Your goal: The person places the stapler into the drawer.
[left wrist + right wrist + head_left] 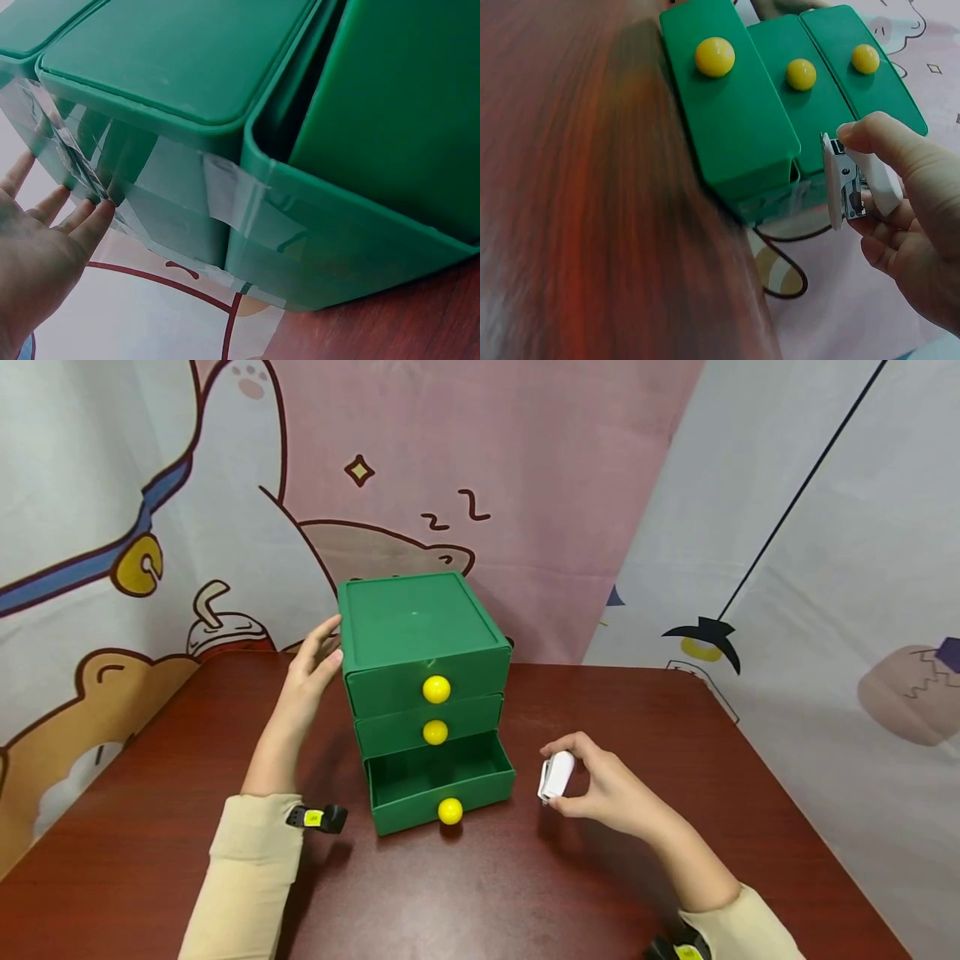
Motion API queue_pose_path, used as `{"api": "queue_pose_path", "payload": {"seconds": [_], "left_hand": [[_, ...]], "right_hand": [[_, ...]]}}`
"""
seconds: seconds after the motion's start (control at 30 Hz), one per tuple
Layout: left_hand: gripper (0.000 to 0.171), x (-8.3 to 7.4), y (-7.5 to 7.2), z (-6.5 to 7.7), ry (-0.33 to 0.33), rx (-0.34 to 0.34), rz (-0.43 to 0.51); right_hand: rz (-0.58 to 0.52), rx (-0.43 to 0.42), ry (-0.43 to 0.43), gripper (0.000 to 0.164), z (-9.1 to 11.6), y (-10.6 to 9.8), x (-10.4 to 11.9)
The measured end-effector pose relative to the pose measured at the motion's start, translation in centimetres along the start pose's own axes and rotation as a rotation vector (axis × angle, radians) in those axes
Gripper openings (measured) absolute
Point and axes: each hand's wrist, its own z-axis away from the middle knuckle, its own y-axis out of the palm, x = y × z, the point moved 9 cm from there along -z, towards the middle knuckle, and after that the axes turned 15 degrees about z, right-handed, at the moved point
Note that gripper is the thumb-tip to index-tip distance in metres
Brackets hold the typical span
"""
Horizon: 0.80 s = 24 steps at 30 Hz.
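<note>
A green three-drawer box (412, 622) stands on the table, its bottom drawer (408, 814) pulled out and the upper two closed. Yellow round knobs sit on the drawer fronts. My left hand (306, 670) rests its fingertips on the box's left side, fingers extended; in the left wrist view they touch clear tape (161, 176) along that side. To the right of the pulled-out drawer, my right hand (611, 789) pinches a small white stapler (557, 774) between thumb and fingers. Its metal inner part shows in the right wrist view.
The reddish-brown tabletop (450, 902) extends around the box. Behind it hangs a cartoon-printed cloth (540, 510). Black straps with yellow labels (313, 818) are on both wrists over beige sleeves (251, 860).
</note>
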Motion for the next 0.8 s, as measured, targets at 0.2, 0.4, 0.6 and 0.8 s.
{"api": "queue_pose_path", "payload": {"seconds": [0.2, 0.4, 0.6, 0.8], "left_hand": [[0.054, 0.0, 0.1, 0.0, 0.006, 0.002, 0.004], [0.053, 0.0, 0.1, -0.1, 0.013, 0.0, 0.004], [0.053, 0.0, 0.1, 0.0, 0.008, -0.003, 0.004], [0.053, -0.1, 0.1, 0.0, 0.011, -0.002, -0.003]], "right_hand": [[-0.035, -0.009, -0.034, 0.055, -1.4, 0.3, 1.4], [-0.038, -0.055, -0.062, 0.056, -3.0, 0.6, 2.6], [-0.031, -0.13, -0.047, 0.056, -4.2, 1.4, 3.4], [-0.025, -0.183, -0.013, 0.056, -5.0, 2.3, 3.7]]}}
